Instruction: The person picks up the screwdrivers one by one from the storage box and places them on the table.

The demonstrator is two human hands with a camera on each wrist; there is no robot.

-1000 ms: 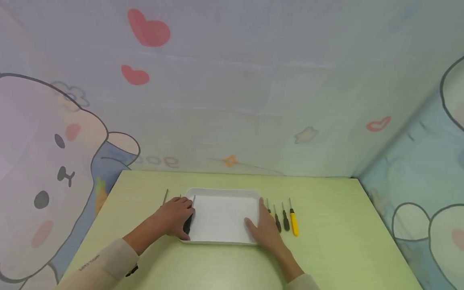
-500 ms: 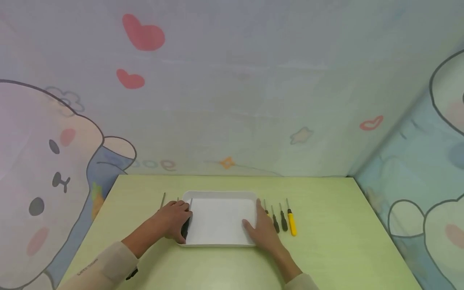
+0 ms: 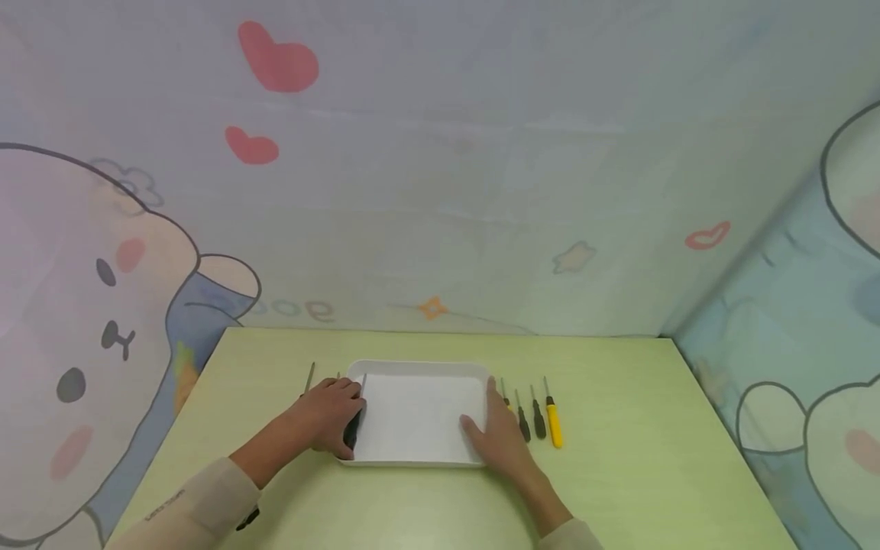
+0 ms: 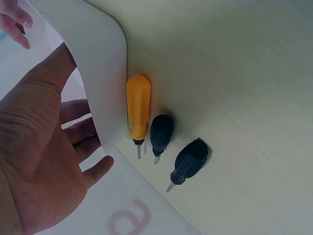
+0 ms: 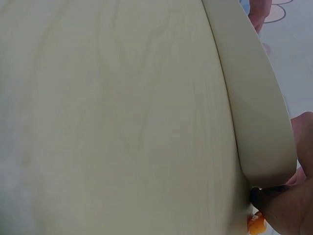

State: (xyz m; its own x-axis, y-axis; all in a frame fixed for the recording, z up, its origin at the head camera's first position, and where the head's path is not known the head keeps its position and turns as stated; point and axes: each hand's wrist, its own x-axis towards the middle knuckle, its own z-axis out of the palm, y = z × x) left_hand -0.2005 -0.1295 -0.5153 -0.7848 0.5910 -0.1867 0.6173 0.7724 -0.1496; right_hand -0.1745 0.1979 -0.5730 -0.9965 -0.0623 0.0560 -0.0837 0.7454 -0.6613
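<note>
A white rectangular tray [image 3: 419, 420] lies on the table between both hands. My left hand [image 3: 330, 416] reaches over its left wall, with thumb and fingers curled around a black-handled screwdriver [image 3: 354, 429] along the tray's left side. That screwdriver's thin blade points away from me; the hand partly hides its handle. My right hand [image 3: 505, 439] grips the right wall, thumb inside and fingers outside. In the left wrist view, a yellow-handled screwdriver [image 4: 139, 105] lies beside the tray wall, with two black-handled screwdrivers [image 4: 161, 133] farther out.
Right of the tray lie several screwdrivers with yellow or black handles, the outermost a yellow-handled one [image 3: 554, 422]. They stand in a row, blades pointing away. The light green table [image 3: 632, 443] ends at a printed cloth backdrop [image 3: 481, 191].
The head view has shifted a little. Both hands, the tray and the screwdrivers keep the same places relative to one another.
</note>
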